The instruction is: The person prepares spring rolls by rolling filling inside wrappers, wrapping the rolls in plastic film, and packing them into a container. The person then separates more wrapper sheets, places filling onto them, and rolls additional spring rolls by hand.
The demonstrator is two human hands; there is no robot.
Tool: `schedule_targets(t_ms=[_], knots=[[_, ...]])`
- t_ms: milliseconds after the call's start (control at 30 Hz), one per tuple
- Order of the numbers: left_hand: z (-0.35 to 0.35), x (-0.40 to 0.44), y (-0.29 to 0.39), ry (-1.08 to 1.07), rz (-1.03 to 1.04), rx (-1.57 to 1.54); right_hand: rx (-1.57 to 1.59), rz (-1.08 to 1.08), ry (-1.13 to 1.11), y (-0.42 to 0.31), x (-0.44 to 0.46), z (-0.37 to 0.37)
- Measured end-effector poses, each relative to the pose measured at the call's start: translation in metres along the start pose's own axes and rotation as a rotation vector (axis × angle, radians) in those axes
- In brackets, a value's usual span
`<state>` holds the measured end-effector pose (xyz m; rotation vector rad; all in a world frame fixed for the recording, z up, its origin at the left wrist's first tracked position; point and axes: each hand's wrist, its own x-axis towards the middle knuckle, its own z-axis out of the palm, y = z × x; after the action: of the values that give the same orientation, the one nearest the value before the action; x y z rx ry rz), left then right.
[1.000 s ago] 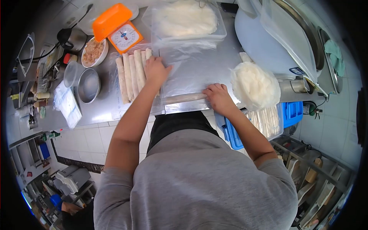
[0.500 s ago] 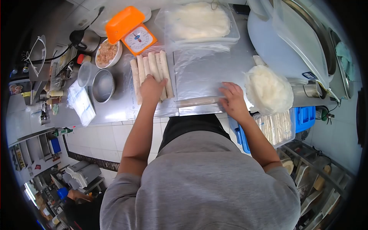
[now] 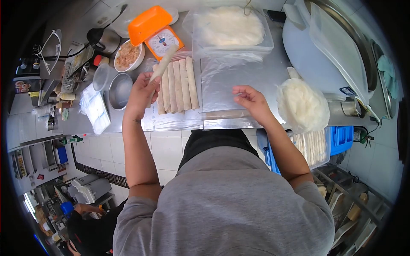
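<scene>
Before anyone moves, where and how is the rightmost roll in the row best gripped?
Probably around the middle of the rightmost roll, from above and its right: it lies straight and slender, its left side close beside the next roll, its right side open toward the right hand.

Bright orange shouts loudest here, all over the weighing scale, its dial white with a touch of blue at the centre. Pinkish-orange filling glows inside a white bowl, a red cap nearby. Cream on the row of rolls, the raised roll slightly greyer! Silvery metal bowl, milky-white bagged mass, vivid blue plastic crate, pale green cloth. Flecked grey T-shirt, black trousers, and white floor tiles gridded with darker lines.
</scene>
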<state>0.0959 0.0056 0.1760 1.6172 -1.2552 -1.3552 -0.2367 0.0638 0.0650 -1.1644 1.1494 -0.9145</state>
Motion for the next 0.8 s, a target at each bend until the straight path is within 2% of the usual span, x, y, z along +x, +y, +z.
schedule_targets(t_ms=[133, 167, 200, 267, 300, 367, 500, 567, 600, 667, 700, 800], knots=[[0.026, -0.013, 0.002, -0.258, 0.014, 0.113, 0.584, 0.213, 0.041, -0.027, -0.002, 0.008], [0.04, -0.014, -0.001, -0.39, -0.009, 0.094, 0.753, 0.274, 0.064, -0.032, -0.002, 0.007], [0.056, -0.014, -0.006, -0.522, -0.03, 0.07, 0.775, 0.241, 0.008, -0.028, -0.001, -0.002], [0.083, -0.005, -0.03, -0.669, 0.099, 0.114, 0.813, 0.175, -0.11, -0.011, 0.005, -0.029], [0.094, 0.001, -0.044, -0.738, 0.166, 0.139, 0.67, 0.195, -0.042, -0.004, 0.005, -0.039], [0.11, 0.013, -0.061, -0.743, 0.123, 0.15, 0.388, 0.23, 0.092, 0.012, 0.004, -0.056], [0.133, 0.028, -0.1, -0.679, 0.073, 0.287, -0.158, 0.173, 0.051, 0.042, -0.003, -0.077], [0.134, 0.029, -0.117, -0.65, 0.194, 0.334, -0.351, 0.135, 0.056, 0.042, -0.008, -0.069], [0.134, 0.028, -0.119, -0.636, 0.255, 0.358, -0.403, 0.037, 0.039, 0.046, -0.011, -0.067], [0.131, 0.018, -0.124, -0.547, 0.51, 0.523, -0.507, -0.159, 0.003, 0.058, -0.018, -0.062], [0.13, 0.01, -0.126, -0.494, 0.636, 0.602, -0.677, -0.27, 0.045, 0.049, -0.027, -0.056], [0.128, -0.012, -0.127, -0.469, 0.705, 0.759, -0.877, -0.384, 0.027, 0.03, -0.045, -0.049]])
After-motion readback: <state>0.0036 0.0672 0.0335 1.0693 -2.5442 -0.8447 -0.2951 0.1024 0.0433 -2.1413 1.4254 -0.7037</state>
